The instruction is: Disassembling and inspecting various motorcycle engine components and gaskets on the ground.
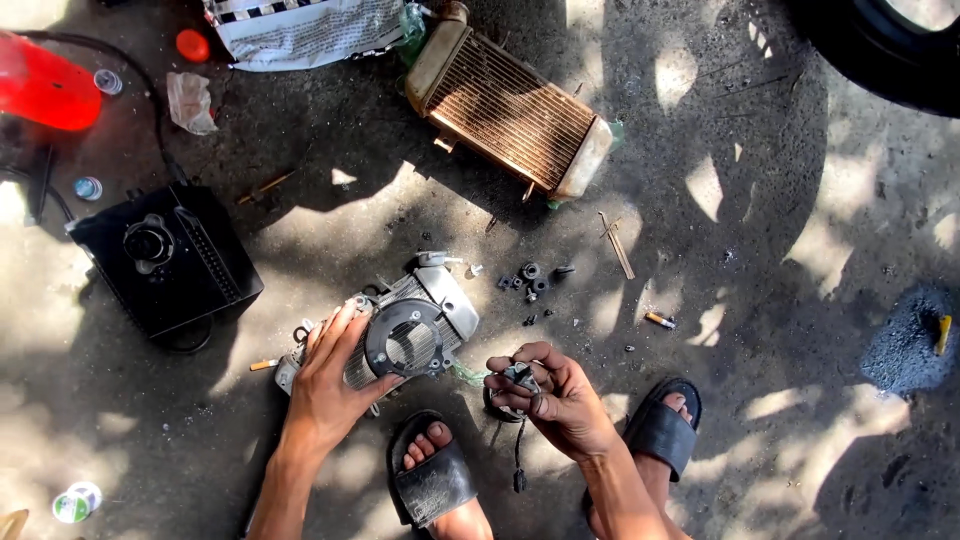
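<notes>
- Silver metal radiator (425, 315) with a black round fan ring lies on the ground; all places below are relative to it.
- Left hand (335, 375) lies flat on its near-left end, fingers spread open, pressing rather than gripping.
- Right hand (555, 395) just right of it and nearer, fingers curled shut on a small black connector (520, 377); a thin wire (519, 455) hangs down from it.
- One rusty old radiator (510, 108) beyond it, well apart.
- One black box (165, 255) to its left, near.
- Roughly six small black rubber bits (533, 278) just right of its far end; exact count unclear.
- One red container (45, 85) far left and beyond; one red cap (192, 45) near that.
- One tyre (880, 50) far right and beyond.
- Two black sandals (432, 480), on the person's feet, nearer than it.
- Surface: dusty grey concrete (780, 250), outdoors, dappled sun and shade.
</notes>
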